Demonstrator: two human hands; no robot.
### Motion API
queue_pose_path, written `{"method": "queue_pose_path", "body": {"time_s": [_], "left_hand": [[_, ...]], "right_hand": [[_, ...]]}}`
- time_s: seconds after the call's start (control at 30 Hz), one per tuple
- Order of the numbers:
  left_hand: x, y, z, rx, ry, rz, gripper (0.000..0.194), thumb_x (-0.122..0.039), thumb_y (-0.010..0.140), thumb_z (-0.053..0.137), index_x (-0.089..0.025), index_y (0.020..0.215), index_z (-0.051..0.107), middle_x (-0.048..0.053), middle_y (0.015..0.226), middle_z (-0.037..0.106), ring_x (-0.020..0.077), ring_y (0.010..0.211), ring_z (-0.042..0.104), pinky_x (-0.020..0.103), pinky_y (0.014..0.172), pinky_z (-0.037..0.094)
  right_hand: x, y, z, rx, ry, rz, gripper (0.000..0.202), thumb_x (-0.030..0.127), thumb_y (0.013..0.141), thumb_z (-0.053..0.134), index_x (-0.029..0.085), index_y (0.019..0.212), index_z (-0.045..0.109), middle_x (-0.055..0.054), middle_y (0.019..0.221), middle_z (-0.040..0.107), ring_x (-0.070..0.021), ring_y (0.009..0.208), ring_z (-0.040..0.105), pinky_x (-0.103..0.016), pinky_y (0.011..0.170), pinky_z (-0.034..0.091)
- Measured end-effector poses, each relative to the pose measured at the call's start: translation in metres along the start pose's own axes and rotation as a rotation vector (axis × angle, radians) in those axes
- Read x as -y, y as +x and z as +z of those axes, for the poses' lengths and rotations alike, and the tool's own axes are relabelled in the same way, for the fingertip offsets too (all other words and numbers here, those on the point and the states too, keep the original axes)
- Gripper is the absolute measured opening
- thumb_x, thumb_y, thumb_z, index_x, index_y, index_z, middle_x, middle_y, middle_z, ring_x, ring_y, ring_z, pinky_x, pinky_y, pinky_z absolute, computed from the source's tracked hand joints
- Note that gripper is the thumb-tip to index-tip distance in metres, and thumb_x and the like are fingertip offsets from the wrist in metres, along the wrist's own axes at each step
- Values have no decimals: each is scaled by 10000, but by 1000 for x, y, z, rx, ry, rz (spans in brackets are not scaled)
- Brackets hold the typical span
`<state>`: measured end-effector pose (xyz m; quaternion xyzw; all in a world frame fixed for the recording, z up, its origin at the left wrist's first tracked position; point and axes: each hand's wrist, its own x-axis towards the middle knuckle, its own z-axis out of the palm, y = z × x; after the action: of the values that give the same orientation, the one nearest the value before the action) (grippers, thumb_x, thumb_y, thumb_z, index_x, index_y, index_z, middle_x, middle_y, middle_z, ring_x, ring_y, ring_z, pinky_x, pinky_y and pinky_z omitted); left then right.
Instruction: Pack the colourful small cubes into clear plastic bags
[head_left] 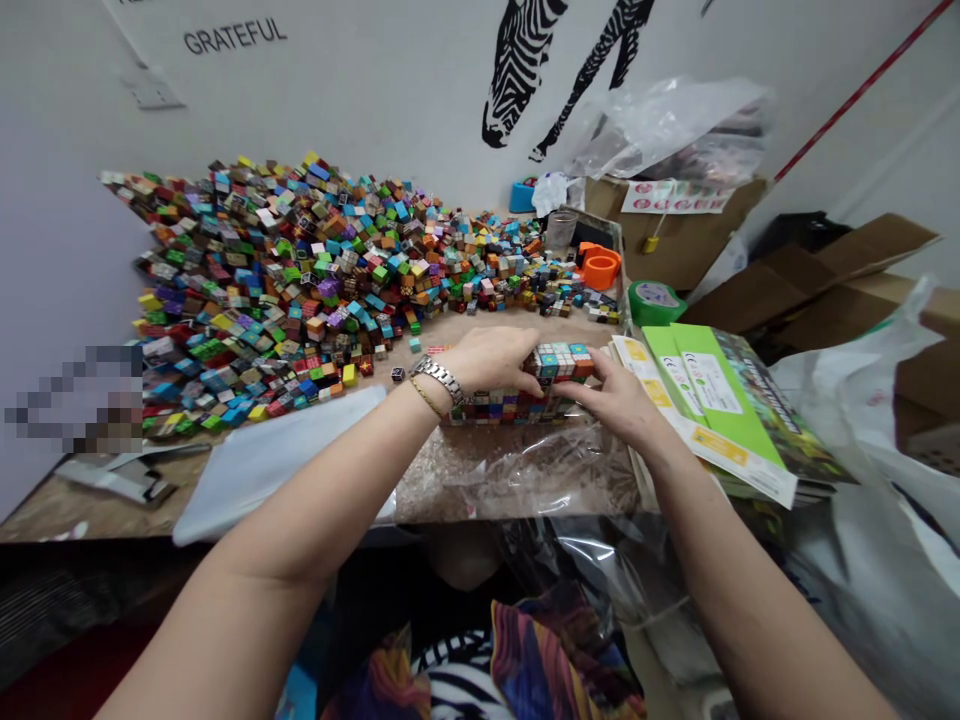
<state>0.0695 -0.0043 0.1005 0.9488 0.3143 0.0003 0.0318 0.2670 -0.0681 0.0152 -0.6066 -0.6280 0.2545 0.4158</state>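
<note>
Head view's got the left hand (495,362) gripping a neat cube block (559,360) from above, right hand (624,402) gripping its right end, on the surface (435,480) before the loose pile (300,270), probably squaring it up, so next move likely wants light, even pressure.

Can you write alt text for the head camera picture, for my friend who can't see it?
A person's left hand and right hand hold a neat block of small colourful cubes on a brown table. Behind and to the left is a huge heap of loose cubes; bright green packaging lies at the right.
</note>
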Motion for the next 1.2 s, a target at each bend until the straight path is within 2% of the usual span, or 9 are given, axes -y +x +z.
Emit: {"method": "queue_pose_path", "body": {"time_s": [0.1,0.17,0.3,0.43,0.53,0.67,0.8,0.93,1.2], "left_hand": [[4,-5,-4,-68,-19,38,647,-583,770,744,-112,1191,605,158,1140,679,301,1047,632,358,831,474],[6,-17,-9,-240,-80,94,679,-570,803,723,-113,1280,567,178,1229,648,313,1148,600,406,933,469],[-4,-69,-7,-547,-411,247,516,-526,895,637,-191,1286,600,143,1305,627,276,1227,570,429,1046,440],[-31,-119,26,-210,-828,249,699,-476,879,685,-274,1490,414,113,1339,628,244,1182,616,375,996,491],[-44,-132,57,-72,-867,157,448,-460,910,649,-210,1280,616,112,1154,702,233,1062,648,345,924,496],[-39,-134,68,-102,-1023,139,362,-412,998,504,-147,842,695,66,824,688,152,790,637,252,755,477],[-25,-143,55,-181,-1130,26,325,-423,936,609,-139,838,731,78,829,718,168,793,653,253,740,480],[-23,-150,49,-188,-1270,-9,260,-396,899,657,-173,829,770,101,828,745,197,797,682,282,752,512],[-31,-148,41,-115,-1667,187,380,-591,633,829,-219,642,754,156,742,750,360,846,725,570,963,496]], "right_hand": [[4,-5,-5,-32,16,7,529,503,716,727,221,1157,648,-78,1154,710,-297,1092,622,-477,983,453],[8,-13,-13,-86,27,27,530,512,708,728,224,1145,648,-89,1205,690,-295,1111,615,-460,965,466],[23,-38,-34,-165,57,162,460,557,691,749,231,1002,656,-66,1056,695,-190,726,617,-338,642,494],[41,-60,-47,-138,218,220,395,573,691,753,220,744,585,27,633,533,-93,484,405,-249,443,317],[52,-64,-48,-77,257,200,410,583,721,735,209,690,570,40,574,466,-76,463,349,-239,421,262],[58,-60,-50,182,124,169,407,611,797,648,204,813,646,24,613,530,-84,467,400,-243,436,317],[57,-58,-62,540,-49,146,470,648,858,557,199,792,680,-10,650,611,-111,519,502,-263,508,407],[58,-62,-69,746,89,133,423,618,773,692,205,688,654,-6,601,582,-125,537,500,-255,474,361],[64,-80,-52,352,758,139,344,481,761,790,236,681,562,49,503,527,-84,398,397,-245,425,274]]}}
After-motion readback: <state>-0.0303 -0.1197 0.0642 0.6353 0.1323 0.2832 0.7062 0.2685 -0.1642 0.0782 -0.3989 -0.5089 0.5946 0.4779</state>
